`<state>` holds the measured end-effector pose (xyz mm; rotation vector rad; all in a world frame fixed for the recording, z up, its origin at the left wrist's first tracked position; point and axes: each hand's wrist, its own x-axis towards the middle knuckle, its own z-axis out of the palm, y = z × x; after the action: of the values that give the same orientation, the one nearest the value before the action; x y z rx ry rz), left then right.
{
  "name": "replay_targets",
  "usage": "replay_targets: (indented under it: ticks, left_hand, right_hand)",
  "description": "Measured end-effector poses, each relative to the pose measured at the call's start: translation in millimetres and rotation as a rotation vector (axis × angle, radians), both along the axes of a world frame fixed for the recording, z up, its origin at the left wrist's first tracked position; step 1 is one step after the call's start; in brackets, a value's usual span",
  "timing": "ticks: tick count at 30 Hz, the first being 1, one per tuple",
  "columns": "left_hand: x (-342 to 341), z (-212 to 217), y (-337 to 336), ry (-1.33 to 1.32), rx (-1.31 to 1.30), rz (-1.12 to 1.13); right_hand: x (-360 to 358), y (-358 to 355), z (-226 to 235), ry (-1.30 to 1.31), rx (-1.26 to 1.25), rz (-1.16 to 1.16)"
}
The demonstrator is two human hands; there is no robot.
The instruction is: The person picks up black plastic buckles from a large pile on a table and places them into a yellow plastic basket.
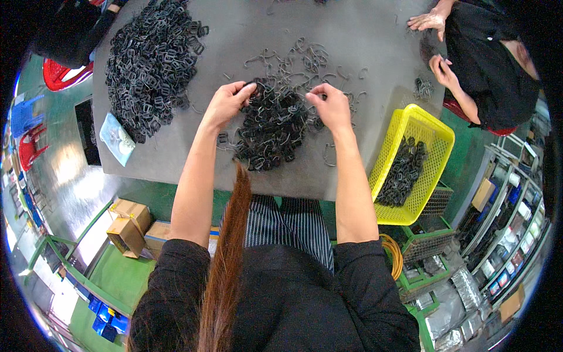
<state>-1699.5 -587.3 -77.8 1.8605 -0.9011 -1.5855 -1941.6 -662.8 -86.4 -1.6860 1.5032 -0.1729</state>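
Observation:
A heap of small black buckles (267,138) mixed with thin wire hooks lies on the grey table in front of me. My left hand (226,105) is at the heap's upper left, thumb and fingers pinched on a black buckle. Across from it, my right hand (332,108) is closed in a pinch at the upper right of the heap; what its fingertips hold is too small to make out. Loose wire hooks (302,58) are scattered just beyond both hands.
A larger pile of black buckles (153,64) covers the table's left, beside a light-blue pouch (117,139). At the right edge, a yellow basket (437,138) holds more black pieces. Another person's hand (444,71) is near a small hook cluster (423,88).

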Motion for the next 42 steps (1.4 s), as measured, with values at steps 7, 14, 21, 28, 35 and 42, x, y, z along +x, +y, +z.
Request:
replay_targets:
  ticks: [7,14,21,28,35,42]
  left_hand:
    - [15,9,12,0.389,-0.183,0.265]
    - [6,-10,-6,0.17,-0.149,0.351]
    - [-5,-37,-10,-0.633,-0.412,-0.141]
    - [9,-5,0,-0.353,-0.083,-0.125]
    - [9,9,-2,-0.012,-0.045,-0.016]
    - [8,-1,8,-0.207,-0.103,-0.152]
  right_hand:
    - [31,15,-6,0.134,-0.11,0.192]
    - [-26,12,-4,-0.057,0.02,-0.057]
    - [-54,13,7,-0.755,0.591,-0.434]
    - [-55,13,6,-0.758,0.549,-0.458]
    - [-3,10,-12,0.261,-0.129,0.087]
    - [-43,12,-8,-0.176,0.257,-0.189]
